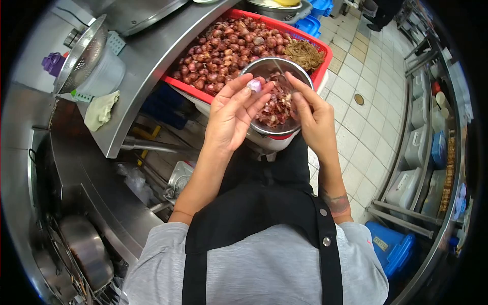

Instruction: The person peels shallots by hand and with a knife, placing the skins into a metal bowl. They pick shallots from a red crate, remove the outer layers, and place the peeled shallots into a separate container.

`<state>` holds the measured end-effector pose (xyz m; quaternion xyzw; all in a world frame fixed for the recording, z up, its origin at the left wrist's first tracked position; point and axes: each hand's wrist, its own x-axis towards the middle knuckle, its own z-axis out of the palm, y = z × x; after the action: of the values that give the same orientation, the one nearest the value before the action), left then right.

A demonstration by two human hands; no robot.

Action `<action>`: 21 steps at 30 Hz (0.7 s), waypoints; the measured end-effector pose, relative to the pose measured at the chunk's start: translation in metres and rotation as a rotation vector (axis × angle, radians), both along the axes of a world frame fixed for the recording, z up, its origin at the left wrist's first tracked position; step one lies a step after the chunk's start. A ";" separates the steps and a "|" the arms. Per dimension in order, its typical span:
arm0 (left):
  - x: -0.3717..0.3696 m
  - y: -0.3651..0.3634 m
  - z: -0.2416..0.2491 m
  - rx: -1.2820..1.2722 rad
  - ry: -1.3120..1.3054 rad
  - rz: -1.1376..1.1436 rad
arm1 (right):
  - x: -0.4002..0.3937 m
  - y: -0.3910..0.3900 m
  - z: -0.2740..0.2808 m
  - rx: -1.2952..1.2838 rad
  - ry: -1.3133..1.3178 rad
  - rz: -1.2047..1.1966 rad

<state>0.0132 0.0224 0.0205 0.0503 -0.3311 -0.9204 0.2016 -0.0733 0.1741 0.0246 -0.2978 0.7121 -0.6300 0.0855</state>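
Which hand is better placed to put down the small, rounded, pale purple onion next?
Left, I'd judge: the left hand already holds the onion, while the right hand is apart from it, at the right side of the round silver metal bowl.

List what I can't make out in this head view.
In the head view:
Underside of the small pale-purple peeled bulb: hidden by the bulb itself and the left hand.
Whatever the right hand may have in its grip: covered by fingers, too small to tell.
Floor of the round steel bowl: buried under reddish-brown scraps.
Black-clothed person: upper body cut off by the top edge.
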 end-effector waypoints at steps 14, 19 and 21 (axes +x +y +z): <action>0.058 -0.244 0.172 -1.686 -0.591 1.878 | -0.001 -0.004 -0.006 -0.033 0.095 -0.021; 0.070 -0.273 0.171 -1.795 -0.699 1.821 | 0.000 -0.002 0.000 0.017 0.098 -0.041; 0.071 -0.267 0.164 -1.744 -0.671 1.854 | -0.001 0.000 0.000 0.042 0.114 -0.046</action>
<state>0.0841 -0.2445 0.1843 0.3361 -0.6890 0.1303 0.6288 -0.0740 0.1737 0.0250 -0.3147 0.7356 -0.5988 0.0366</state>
